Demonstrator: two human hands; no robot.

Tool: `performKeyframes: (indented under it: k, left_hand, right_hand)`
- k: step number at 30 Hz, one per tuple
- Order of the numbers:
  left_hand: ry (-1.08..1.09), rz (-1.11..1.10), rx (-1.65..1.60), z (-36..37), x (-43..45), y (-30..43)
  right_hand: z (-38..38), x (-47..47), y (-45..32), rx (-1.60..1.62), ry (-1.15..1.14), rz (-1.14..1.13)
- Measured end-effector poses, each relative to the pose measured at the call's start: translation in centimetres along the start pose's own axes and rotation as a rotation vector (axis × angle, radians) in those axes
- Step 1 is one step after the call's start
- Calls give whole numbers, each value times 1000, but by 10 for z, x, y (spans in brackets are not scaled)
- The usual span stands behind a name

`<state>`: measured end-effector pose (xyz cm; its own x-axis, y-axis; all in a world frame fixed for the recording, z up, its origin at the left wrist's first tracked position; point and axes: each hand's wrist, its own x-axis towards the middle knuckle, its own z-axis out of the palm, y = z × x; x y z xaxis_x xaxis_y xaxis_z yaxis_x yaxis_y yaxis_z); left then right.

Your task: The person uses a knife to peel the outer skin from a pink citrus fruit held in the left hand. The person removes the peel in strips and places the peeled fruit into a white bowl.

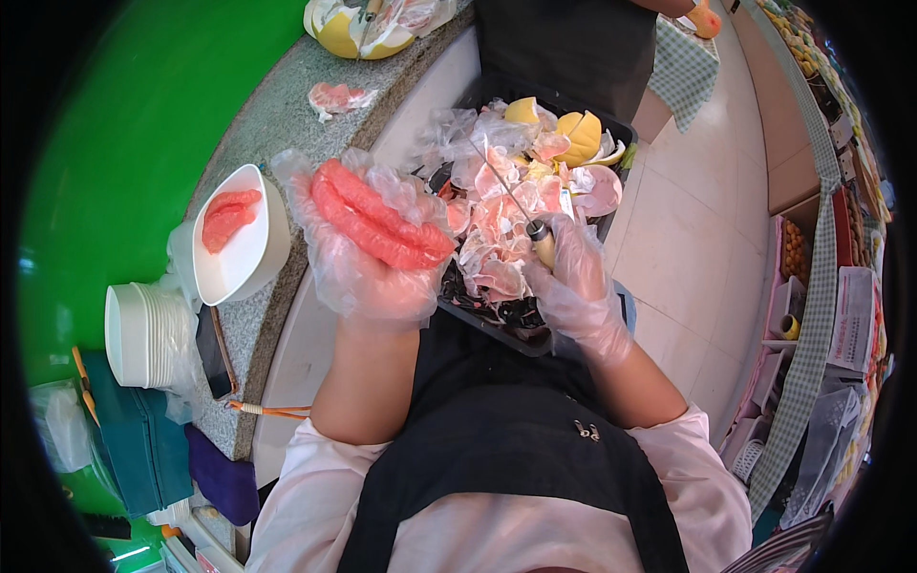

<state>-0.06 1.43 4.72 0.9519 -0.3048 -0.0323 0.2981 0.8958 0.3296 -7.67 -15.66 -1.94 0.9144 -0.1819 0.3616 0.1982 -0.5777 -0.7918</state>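
My left hand point(372, 286), in a clear plastic glove, holds peeled red pomelo segments point(380, 218) on its palm. In my gloved right hand point(573, 286) is a thin-bladed knife point(541, 243) with a wooden handle, its blade pointing up and left over a black crate point(530, 347). Pomelo peels and pink membranes point(501, 193) fill the crate along with plastic film. Left of my left hand, a white plastic bowl point(272, 254) holds more peeled red flesh point(229, 218). A scrap of pink membrane point(340, 99) lies on the stone counter point(251, 129).
Stacked white bowls point(140, 336) and a phone point(215, 351) lie at the counter's left end, near a purple cloth point(222, 476). An opened pomelo point(344, 36) sits at the far end. Another person's arm point(666, 6) shows at the top. Fruit shelves point(795, 243) line the right.
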Motion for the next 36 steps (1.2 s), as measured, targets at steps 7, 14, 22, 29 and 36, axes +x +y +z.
performKeyframes:
  k: [7, 14, 22, 29, 36]
  left_hand:
    - [40, 60, 51, -4, 2, -1]
    - [-280, 363, 144, -28, -1, -6]
    - [-315, 265, 119, -26, -2, -5]
    - [-179, 53, 35, -8, -7, -6]
    - [-176, 47, 35, -7, -10, -11]
  right_hand:
    - [-5, -25, -9, 26, 4, -292]
    - [-3, -28, -19, -53, -13, -390]
    - [-1, -31, -16, -77, -2, -382]
    - [0, -24, -24, -4, -4, -408]
    - [-6, -22, -28, 47, -95, -345]
